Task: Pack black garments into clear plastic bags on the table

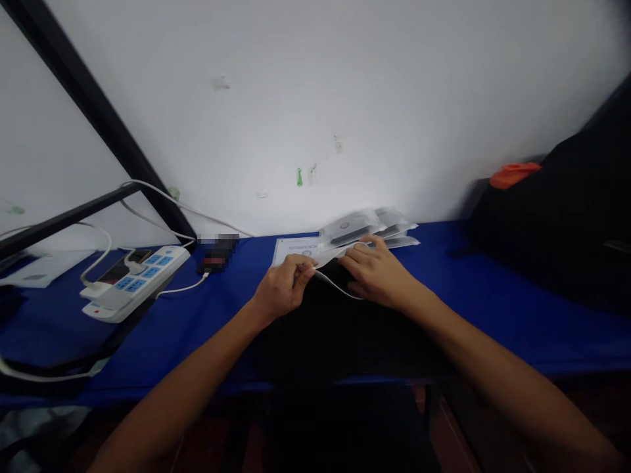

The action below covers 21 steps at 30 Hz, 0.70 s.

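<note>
My left hand [286, 284] pinches the left end of a thin white bag [334, 255], thumb against fingers. On its right side my right hand [369, 269] has its fingers closed round the bag's edge. A white strip hangs in a curve below the bag, between the hands. Just behind, several filled translucent packets [352, 226] lie in a pile by the wall. A flat white printed sheet or bag [290, 248] lies behind my left hand, partly covered.
A white power strip [142, 279] with plugs and cables lies on the blue table [202, 328] at the left, near a dark device [217, 255] on a cable. A black bag [557, 223] with an orange item [514, 175] fills the right side.
</note>
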Tool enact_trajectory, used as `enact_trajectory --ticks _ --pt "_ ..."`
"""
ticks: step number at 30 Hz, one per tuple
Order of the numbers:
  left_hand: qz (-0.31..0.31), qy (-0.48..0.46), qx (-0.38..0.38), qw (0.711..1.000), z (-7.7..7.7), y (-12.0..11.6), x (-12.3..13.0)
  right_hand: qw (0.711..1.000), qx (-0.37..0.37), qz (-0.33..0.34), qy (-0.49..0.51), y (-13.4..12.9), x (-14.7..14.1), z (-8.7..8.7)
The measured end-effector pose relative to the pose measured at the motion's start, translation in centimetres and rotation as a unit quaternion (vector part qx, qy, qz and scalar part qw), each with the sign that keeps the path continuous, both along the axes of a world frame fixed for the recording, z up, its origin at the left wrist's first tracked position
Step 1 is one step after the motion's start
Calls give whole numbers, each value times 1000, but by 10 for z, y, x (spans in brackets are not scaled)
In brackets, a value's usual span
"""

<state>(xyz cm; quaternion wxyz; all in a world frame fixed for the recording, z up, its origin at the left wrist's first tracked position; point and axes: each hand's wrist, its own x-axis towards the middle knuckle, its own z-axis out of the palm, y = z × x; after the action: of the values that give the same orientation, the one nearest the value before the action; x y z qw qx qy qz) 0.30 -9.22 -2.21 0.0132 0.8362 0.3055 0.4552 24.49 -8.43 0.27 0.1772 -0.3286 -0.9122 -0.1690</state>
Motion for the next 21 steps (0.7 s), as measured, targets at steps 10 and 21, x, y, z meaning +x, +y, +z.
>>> enact_trajectory --ticks 10,21 --pt "64 -53 68 994 25 17 -27 918 122 100 363 10 25 2" --pt "136 247 -202 938 -7 65 -54 884 29 46 465 32 40 -1"
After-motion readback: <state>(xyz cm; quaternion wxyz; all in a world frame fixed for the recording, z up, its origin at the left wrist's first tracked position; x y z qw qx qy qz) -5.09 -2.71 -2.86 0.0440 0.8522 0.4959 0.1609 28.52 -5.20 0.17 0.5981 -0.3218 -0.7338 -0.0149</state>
